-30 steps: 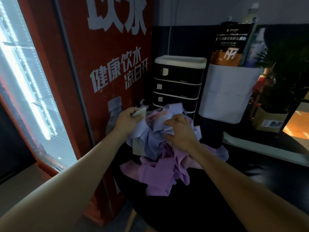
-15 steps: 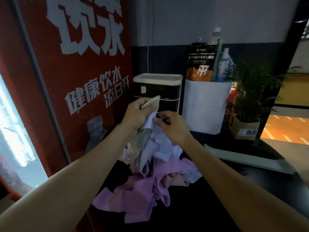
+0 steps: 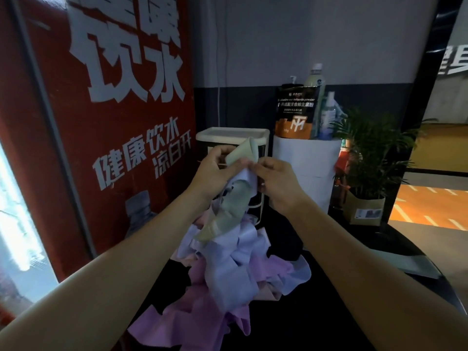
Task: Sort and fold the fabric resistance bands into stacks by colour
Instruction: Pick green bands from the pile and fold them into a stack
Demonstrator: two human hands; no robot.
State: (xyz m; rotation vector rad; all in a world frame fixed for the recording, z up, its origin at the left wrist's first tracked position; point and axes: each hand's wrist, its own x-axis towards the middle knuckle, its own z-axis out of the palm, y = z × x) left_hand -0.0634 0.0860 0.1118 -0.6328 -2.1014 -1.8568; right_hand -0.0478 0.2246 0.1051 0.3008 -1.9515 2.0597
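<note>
A tangled pile of fabric bands in lilac-blue, pink and purple lies on the black round table. My left hand grips a pale green band lifted above the pile; its top end sticks up past my fingers and its lower part hangs down onto the heap. A lilac band is caught up with it. My right hand pinches the fabric just beside my left fingertips.
A red drinks vending machine stands close on the left. Behind the pile are a black drawer unit with a white top, a white bin carrying a powder pouch and bottles, and a potted plant.
Both hands have risen from the pile, lifting the green band with a lilac one higher. My right hand has come up to meet the left at the fabric.
</note>
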